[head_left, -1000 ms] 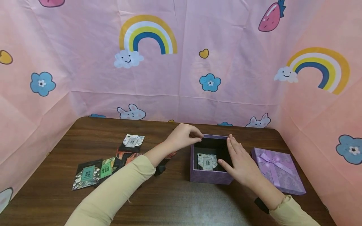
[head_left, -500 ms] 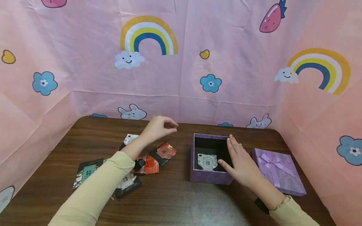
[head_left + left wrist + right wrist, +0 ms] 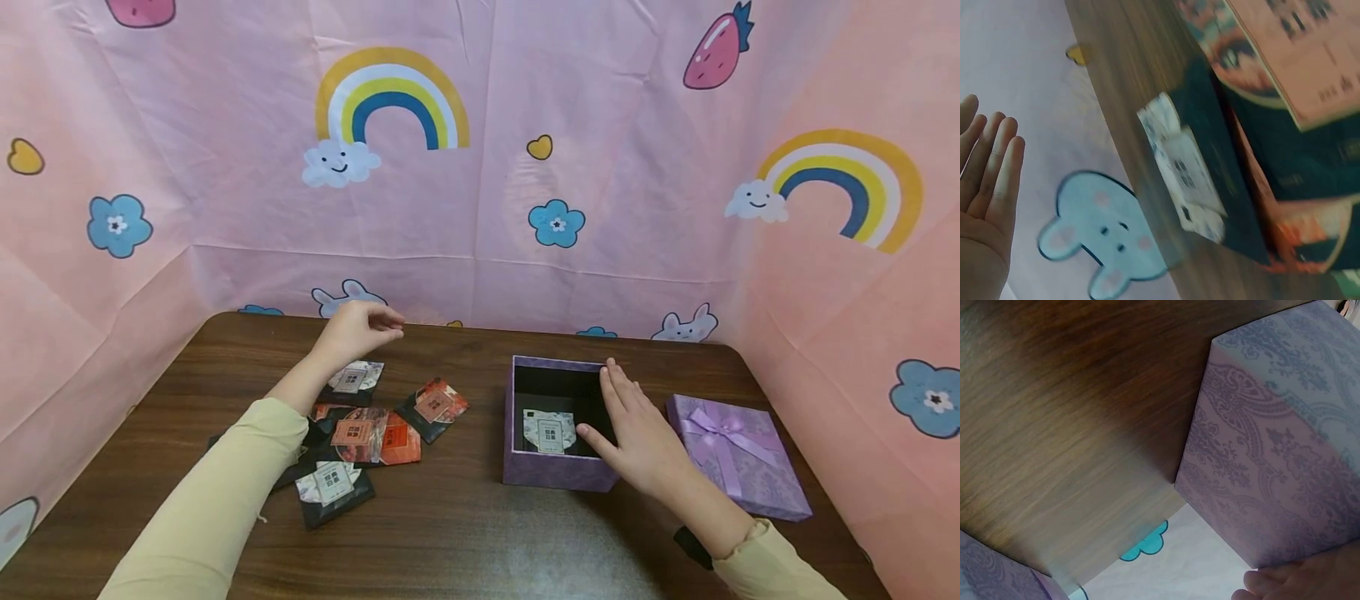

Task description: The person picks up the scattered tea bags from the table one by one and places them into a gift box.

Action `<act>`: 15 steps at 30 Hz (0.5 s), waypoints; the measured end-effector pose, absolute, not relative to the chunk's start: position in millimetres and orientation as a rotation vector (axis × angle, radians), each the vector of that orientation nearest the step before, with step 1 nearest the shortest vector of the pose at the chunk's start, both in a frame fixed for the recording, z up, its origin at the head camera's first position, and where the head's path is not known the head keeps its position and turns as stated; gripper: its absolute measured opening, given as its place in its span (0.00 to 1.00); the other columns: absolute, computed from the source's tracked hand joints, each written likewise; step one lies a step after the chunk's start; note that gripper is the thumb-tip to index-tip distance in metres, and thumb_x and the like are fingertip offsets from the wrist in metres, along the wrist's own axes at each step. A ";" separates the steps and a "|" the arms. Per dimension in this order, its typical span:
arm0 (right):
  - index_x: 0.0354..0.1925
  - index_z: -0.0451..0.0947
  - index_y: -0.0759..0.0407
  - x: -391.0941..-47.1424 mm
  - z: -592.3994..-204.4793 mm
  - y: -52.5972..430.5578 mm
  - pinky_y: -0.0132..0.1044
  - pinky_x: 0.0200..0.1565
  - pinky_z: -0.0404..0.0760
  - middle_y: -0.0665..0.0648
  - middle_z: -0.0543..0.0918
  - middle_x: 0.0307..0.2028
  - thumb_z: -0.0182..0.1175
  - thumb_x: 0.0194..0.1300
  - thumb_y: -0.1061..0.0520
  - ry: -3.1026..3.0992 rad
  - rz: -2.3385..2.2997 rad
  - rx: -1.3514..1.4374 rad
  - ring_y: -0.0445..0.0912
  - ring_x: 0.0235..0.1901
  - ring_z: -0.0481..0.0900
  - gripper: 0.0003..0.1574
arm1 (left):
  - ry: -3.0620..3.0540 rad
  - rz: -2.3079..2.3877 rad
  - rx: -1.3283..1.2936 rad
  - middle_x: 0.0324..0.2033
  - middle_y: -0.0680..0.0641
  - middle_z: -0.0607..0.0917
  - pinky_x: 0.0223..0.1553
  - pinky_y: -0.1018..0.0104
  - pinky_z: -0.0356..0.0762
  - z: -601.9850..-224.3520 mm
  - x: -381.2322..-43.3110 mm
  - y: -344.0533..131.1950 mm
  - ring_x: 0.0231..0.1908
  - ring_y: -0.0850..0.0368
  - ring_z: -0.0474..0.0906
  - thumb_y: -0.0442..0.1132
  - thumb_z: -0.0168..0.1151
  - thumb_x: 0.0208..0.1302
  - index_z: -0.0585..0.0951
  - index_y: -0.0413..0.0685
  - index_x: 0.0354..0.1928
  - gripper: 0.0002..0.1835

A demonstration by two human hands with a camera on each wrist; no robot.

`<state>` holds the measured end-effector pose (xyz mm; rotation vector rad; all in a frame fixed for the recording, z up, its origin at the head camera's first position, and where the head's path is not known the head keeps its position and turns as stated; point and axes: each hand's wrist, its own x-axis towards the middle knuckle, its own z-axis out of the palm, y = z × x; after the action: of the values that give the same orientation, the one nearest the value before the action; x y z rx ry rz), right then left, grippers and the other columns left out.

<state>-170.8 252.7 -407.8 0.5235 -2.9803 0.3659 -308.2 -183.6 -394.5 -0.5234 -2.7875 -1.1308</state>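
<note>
My left hand holds nothing and is raised over the back left of the table, fingers loosely extended. Just below it lies a white-and-black square sachet. Several more flat sachets lie nearer, among them a red-and-black one apart on the right, an orange-topped one and another white-and-black one. My right hand rests with straight fingers along the right wall of an uncovered purple box. Inside that box, one white-and-black sachet shows against the dark lining.
A purple patterned lid with a ribbon bow lies on the table right of the box, beside the right forearm. A pink printed cloth hangs behind and along both sides of the brown wooden table.
My left hand has moved left, from the box's left rim to above the sachets, with nothing in it. My right hand and the box have stayed in place.
</note>
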 end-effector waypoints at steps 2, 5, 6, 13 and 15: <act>0.84 0.46 0.70 -170.8 -407.8 253.0 0.65 0.81 0.55 0.68 0.46 0.85 0.55 0.78 0.33 -2.988 0.369 0.519 0.63 0.84 0.49 0.59 | -2.782 -1.141 -0.496 0.50 0.36 0.91 0.53 0.44 0.86 -396.5 -309.3 -191.9 0.50 0.39 0.89 0.35 0.69 0.73 0.88 0.38 0.55 0.13; 0.84 0.46 0.70 -170.3 -407.6 253.1 0.64 0.81 0.54 0.68 0.46 0.85 0.55 0.79 0.34 -2.990 0.370 0.517 0.63 0.84 0.49 0.58 | -2.782 -1.131 -0.457 0.50 0.36 0.91 0.53 0.44 0.87 -400.4 -311.2 -202.7 0.50 0.38 0.89 0.35 0.69 0.73 0.88 0.39 0.55 0.13; 0.84 0.46 0.70 -170.0 -407.6 253.2 0.64 0.81 0.54 0.68 0.46 0.85 0.56 0.79 0.34 -2.987 0.367 0.519 0.64 0.84 0.50 0.58 | -2.786 -1.122 -0.444 0.50 0.36 0.91 0.52 0.45 0.87 -402.2 -312.0 -206.6 0.50 0.38 0.89 0.35 0.69 0.73 0.88 0.39 0.56 0.13; 0.83 0.48 0.70 -168.9 -406.4 252.7 0.64 0.80 0.56 0.68 0.48 0.85 0.58 0.78 0.38 -2.963 0.363 0.529 0.63 0.84 0.50 0.56 | -2.810 -1.136 -0.394 0.51 0.34 0.90 0.51 0.44 0.88 -415.7 -313.5 -231.5 0.51 0.37 0.89 0.35 0.69 0.73 0.87 0.36 0.57 0.15; 0.83 0.48 0.70 -169.2 -406.0 252.6 0.64 0.81 0.55 0.68 0.47 0.85 0.57 0.79 0.37 -2.966 0.358 0.527 0.63 0.84 0.50 0.56 | -2.819 -1.128 -0.390 0.51 0.33 0.90 0.51 0.44 0.88 -420.0 -314.0 -238.1 0.51 0.36 0.89 0.35 0.69 0.72 0.87 0.36 0.57 0.15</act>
<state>-169.2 252.6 -406.0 0.5267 -2.9659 0.3578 -314.0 -238.1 -420.0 -0.3896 -2.8191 -1.1282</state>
